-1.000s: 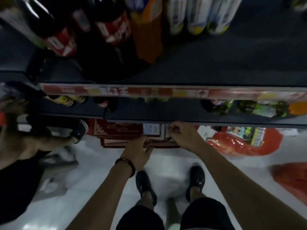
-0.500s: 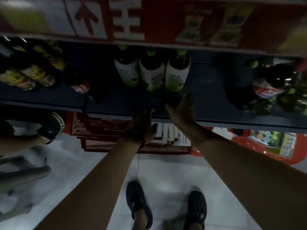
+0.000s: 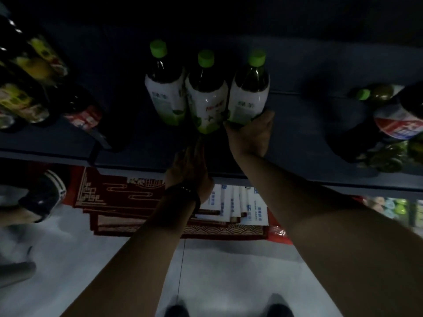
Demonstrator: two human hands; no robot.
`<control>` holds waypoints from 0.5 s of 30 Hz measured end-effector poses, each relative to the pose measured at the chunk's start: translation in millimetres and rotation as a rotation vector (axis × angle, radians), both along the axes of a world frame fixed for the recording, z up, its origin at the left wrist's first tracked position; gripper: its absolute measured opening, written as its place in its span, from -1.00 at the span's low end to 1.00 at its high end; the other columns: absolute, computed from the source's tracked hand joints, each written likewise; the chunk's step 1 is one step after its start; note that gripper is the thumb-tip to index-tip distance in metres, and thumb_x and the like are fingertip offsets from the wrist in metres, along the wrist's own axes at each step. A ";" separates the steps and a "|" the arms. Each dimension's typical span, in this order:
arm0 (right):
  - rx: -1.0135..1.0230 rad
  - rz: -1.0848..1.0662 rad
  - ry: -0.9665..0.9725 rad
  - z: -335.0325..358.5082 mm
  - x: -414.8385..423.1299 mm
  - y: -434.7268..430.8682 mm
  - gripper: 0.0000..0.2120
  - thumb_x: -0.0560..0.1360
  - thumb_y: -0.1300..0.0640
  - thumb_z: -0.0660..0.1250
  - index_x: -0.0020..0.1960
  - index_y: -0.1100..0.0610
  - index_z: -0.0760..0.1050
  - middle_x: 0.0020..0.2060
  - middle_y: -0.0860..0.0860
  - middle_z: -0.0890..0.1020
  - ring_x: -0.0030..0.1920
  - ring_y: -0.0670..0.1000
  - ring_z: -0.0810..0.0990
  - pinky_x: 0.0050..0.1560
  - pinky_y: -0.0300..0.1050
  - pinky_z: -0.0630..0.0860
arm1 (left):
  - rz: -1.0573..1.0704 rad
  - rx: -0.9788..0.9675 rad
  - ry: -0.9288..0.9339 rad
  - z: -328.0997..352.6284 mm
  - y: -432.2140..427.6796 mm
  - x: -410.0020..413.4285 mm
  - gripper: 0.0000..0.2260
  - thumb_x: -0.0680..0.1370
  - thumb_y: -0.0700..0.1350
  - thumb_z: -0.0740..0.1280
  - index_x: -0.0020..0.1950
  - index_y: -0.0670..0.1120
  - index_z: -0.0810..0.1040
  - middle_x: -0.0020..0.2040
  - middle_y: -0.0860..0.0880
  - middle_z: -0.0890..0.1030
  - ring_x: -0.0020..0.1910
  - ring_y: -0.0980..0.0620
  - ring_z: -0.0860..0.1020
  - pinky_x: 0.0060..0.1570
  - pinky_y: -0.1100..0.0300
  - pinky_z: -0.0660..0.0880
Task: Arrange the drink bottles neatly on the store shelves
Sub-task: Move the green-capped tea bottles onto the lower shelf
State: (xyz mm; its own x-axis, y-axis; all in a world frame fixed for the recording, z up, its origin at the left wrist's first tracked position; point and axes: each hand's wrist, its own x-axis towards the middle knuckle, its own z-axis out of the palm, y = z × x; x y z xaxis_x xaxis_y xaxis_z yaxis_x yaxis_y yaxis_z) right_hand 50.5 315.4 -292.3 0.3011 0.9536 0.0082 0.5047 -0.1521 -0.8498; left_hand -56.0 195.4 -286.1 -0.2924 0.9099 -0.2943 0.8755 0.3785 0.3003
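The right hand (image 3: pixel 249 133) wraps the right bottle's (image 3: pixel 249 97) base. The left hand (image 3: pixel 190 168) reaches straight-fingered toward the middle bottle's (image 3: pixel 207 99) foot, contact unclear. These and the left bottle (image 3: pixel 166 92) stand touching on the dark shelf (image 3: pixel 297 133), green-capped, holding dark liquid. The edge bottles (image 3: pixel 398 122) are blurred and cropped.

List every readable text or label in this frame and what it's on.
Nothing is legible.
On the green-capped bottles: white labels, print blurred.
On the red-labelled bottle, far right: white lettering, blurred.
On the white packs below the shelf: blue characters, too blurred.
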 end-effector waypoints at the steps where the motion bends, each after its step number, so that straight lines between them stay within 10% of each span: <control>1: 0.010 -0.020 -0.010 -2.6 -2.9 1.4 -0.23 0.31 -0.08 0.61 0.34 0.11 0.29 0.28 0.07 0.51 0.24 0.13 0.55 -0.01 -0.06 0.50 | -0.002 0.014 0.003 0.3 -0.3 1.0 -0.29 0.68 -0.03 0.20 0.72 0.06 -0.16 0.71 -0.02 0.04 0.67 -0.13 0.08 0.60 -0.05 0.12; 15: 0.095 0.138 -0.064 -12.8 35.4 -62.7 -0.32 0.36 -0.11 0.60 0.27 0.11 0.30 0.15 0.01 0.57 0.12 0.07 0.62 -0.14 0.02 0.67 | -0.011 0.097 -0.006 -2.3 -12.5 3.0 -0.44 0.71 0.05 0.13 0.70 0.06 0.04 0.69 -0.04 0.17 0.64 -0.11 0.18 0.58 -0.03 0.14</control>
